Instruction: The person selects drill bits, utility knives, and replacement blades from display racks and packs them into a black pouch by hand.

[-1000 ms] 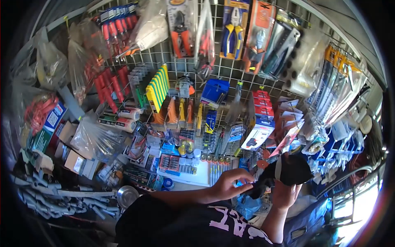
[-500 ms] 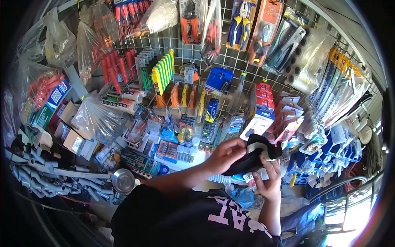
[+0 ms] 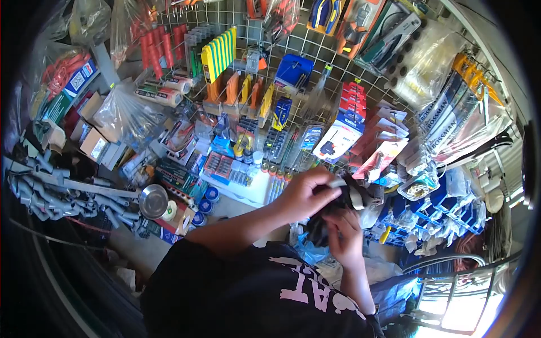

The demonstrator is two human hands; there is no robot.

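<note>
A black, soft-looking item with a pale band [image 3: 358,197] is held up in front of the shelves; its exact kind I cannot make out. My left hand [image 3: 309,194] pinches its left side between thumb and fingers. Lower down, my right hand [image 3: 345,232] has its fingers curled against the underside of the same item, slightly smeared by motion. Part of the black item is hidden behind both hands. Just beyond it hang boxed goods in white and red packaging [image 3: 340,135].
A wire grid [image 3: 315,48] with hanging packaged tools rises ahead. Grey pipe fittings [image 3: 53,194] and a round metal pan [image 3: 153,201] lie at left. Blue bins [image 3: 434,211] with bagged parts stand at right, near a metal railing [image 3: 456,293].
The view has tilted down, so the goods appear higher. Both hands stay on the black item, which has turned and crumpled; the right hand's fingers have curled in more.
</note>
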